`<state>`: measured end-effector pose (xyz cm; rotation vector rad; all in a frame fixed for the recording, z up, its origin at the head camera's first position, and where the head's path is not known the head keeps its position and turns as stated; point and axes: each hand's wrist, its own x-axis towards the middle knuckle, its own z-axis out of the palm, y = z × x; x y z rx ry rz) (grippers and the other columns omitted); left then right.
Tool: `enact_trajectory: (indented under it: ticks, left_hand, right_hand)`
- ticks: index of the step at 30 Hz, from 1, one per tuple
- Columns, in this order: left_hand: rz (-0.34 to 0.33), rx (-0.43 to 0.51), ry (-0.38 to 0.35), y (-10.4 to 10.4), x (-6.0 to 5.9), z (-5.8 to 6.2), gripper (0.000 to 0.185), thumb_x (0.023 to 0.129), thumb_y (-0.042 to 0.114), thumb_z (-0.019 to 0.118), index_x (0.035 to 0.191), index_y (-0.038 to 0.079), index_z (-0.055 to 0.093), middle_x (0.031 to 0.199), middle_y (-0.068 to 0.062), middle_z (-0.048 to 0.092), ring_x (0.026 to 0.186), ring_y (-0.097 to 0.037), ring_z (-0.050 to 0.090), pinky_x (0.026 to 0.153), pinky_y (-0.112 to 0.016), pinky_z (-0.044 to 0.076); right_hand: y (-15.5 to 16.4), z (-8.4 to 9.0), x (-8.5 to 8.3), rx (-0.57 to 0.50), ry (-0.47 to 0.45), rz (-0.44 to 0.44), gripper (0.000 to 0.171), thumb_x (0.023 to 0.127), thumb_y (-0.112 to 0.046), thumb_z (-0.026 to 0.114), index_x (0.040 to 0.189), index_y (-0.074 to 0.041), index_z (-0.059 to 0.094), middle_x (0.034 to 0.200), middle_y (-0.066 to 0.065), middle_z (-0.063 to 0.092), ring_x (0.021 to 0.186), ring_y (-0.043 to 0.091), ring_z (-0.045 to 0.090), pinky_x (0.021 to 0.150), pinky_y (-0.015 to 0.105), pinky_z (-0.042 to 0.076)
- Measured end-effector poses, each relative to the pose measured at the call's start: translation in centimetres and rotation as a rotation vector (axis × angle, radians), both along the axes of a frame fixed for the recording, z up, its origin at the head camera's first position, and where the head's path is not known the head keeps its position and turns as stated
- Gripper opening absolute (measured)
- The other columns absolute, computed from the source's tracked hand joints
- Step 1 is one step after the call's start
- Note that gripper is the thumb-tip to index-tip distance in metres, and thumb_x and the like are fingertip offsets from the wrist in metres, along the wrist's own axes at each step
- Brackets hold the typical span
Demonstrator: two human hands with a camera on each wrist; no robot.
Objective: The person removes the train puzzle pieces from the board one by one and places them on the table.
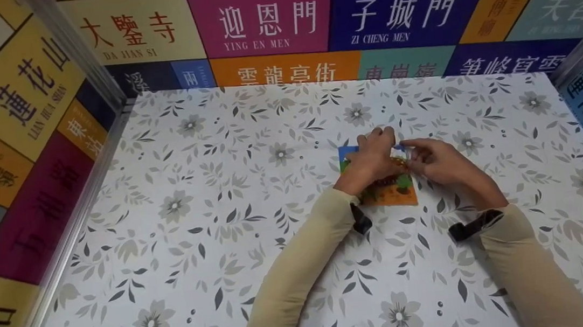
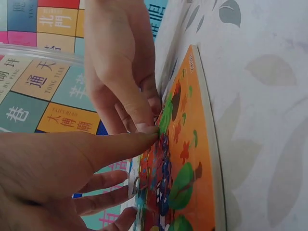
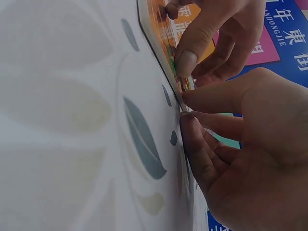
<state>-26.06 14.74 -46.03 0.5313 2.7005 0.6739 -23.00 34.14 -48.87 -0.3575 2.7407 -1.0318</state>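
A small square picture board (image 1: 403,196) with an orange lower part, green leaf shapes and a blue top lies on the table. In the left wrist view its printed face looks glossy and its edge pale and thick. My left hand (image 1: 375,157) rests across the board, thumb on its face and fairly straight fingers reaching the far side. At the right edge, my right hand (image 1: 440,161) pinches the board near its upper corner with thumb and forefinger. The two thumbs (image 2: 144,137) come close together in the left wrist view. The fingertips hide part of the picture.
A white cloth with grey flowers and leaves covers the table (image 1: 177,205). Panels with coloured signs (image 1: 260,20) stand along the back and both sides, with a metal frame post (image 1: 79,50) at the back left corner. Black straps (image 1: 474,225) circle the wrists.
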Motion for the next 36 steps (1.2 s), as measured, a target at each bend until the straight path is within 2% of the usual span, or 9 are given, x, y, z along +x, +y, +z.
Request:
enact_trajectory:
  ticks: [2,5,8,10,14,17,24,29,36]
  left_hand:
    - [-0.007,0.010,-0.007,-0.2,-0.1,0.1,0.059,0.080,0.046,0.083,0.128,0.026,0.054,0.132,0.004,0.050,0.128,-0.027,0.046,0.102,-0.070,0.040]
    - [-0.067,0.035,0.028,-0.6,-0.3,0.1,0.052,0.086,0.039,0.079,0.132,0.023,0.059,0.132,0.002,0.054,0.121,-0.021,0.053,0.104,-0.052,0.048]
    - [-0.126,0.079,0.054,-1.1,-0.6,-0.1,0.044,0.090,0.034,0.077,0.129,0.020,0.064,0.125,0.002,0.060,0.108,-0.014,0.058,0.094,-0.032,0.051]
    - [-0.151,0.122,0.051,-1.4,-0.8,-0.2,0.040,0.090,0.031,0.076,0.128,0.019,0.066,0.121,0.001,0.063,0.102,-0.011,0.059,0.090,-0.027,0.051]
    - [-0.171,0.132,0.020,-1.8,-1.0,-0.2,0.046,0.087,0.030,0.080,0.129,0.022,0.065,0.120,0.003,0.065,0.099,-0.008,0.060,0.087,-0.026,0.052]
    - [-0.193,0.102,0.035,-1.9,-1.1,-0.2,0.049,0.087,0.030,0.080,0.133,0.023,0.064,0.121,0.003,0.064,0.101,-0.009,0.059,0.088,-0.026,0.051]
    - [-0.212,0.040,0.103,-2.2,-1.1,-0.3,0.043,0.093,0.024,0.073,0.134,0.025,0.065,0.121,0.004,0.063,0.106,-0.010,0.059,0.092,-0.029,0.052]
    - [-0.231,0.018,0.178,-2.6,-1.1,-0.4,0.037,0.095,0.028,0.070,0.132,0.027,0.066,0.122,0.006,0.064,0.111,-0.010,0.060,0.092,-0.032,0.053]
    - [-0.220,0.114,0.224,-4.2,-1.2,-0.5,0.040,0.096,0.033,0.069,0.136,0.030,0.063,0.133,0.007,0.064,0.121,-0.010,0.060,0.098,-0.032,0.052]
  right_hand:
    - [0.0,-0.1,0.0,0.001,0.012,-0.011,0.049,0.099,-0.013,0.061,0.148,-0.011,0.050,0.099,0.014,0.065,0.081,0.021,0.059,0.065,0.027,0.048]
    - [0.1,-0.3,0.1,0.002,0.019,-0.036,0.049,0.099,-0.016,0.064,0.147,-0.014,0.052,0.098,0.012,0.065,0.081,0.021,0.059,0.065,0.027,0.048]
    - [0.2,-0.4,0.1,0.007,0.014,-0.052,0.049,0.099,-0.019,0.064,0.147,-0.017,0.052,0.098,0.011,0.064,0.081,0.020,0.059,0.065,0.027,0.048]
    - [0.2,-0.3,0.1,0.018,0.014,-0.044,0.050,0.100,-0.020,0.063,0.148,-0.017,0.051,0.099,0.011,0.064,0.082,0.020,0.059,0.065,0.027,0.048]
    - [0.3,-0.4,0.0,0.029,0.009,-0.035,0.051,0.100,-0.021,0.063,0.149,-0.019,0.049,0.099,0.010,0.064,0.083,0.021,0.059,0.066,0.027,0.048]
    - [0.3,-0.4,0.0,0.021,0.010,-0.030,0.051,0.100,-0.021,0.063,0.149,-0.019,0.050,0.098,0.010,0.064,0.081,0.020,0.059,0.065,0.027,0.048]
    - [0.3,-0.4,-0.1,-0.007,0.041,-0.005,0.050,0.100,-0.020,0.064,0.147,-0.013,0.051,0.096,0.012,0.063,0.077,0.018,0.057,0.060,0.025,0.047]
    - [0.1,-0.4,0.0,0.008,0.044,-0.019,0.049,0.100,-0.020,0.063,0.147,-0.013,0.051,0.097,0.011,0.063,0.079,0.019,0.056,0.064,0.025,0.046]
    - [-0.1,-0.5,0.0,0.021,0.049,-0.035,0.050,0.100,-0.022,0.064,0.148,-0.014,0.051,0.098,0.011,0.063,0.082,0.020,0.056,0.065,0.025,0.046]
